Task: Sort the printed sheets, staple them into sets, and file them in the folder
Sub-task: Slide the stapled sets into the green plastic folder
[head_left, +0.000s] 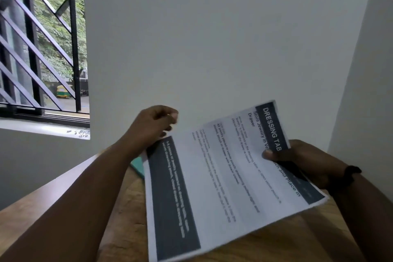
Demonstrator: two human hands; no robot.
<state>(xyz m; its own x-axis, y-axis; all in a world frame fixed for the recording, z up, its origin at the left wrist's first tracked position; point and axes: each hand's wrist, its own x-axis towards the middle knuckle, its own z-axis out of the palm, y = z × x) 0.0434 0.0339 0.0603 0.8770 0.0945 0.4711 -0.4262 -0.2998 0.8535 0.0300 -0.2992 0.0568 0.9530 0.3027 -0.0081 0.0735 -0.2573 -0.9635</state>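
Sheets (212, 176) of printed paper hung tilted above the wooden worktop (127, 208), pinched at their right edge in the grip of the right hand (297, 161). Left hand (153, 127) hovered at the far left corner, fingers curled; whether it touched paper was unclear. A teal folder (138, 165) edge lay beneath. Beyond stood a barred window (40, 49).

dim daylight from the window (42, 38); motion-blurred print, bowed edges.
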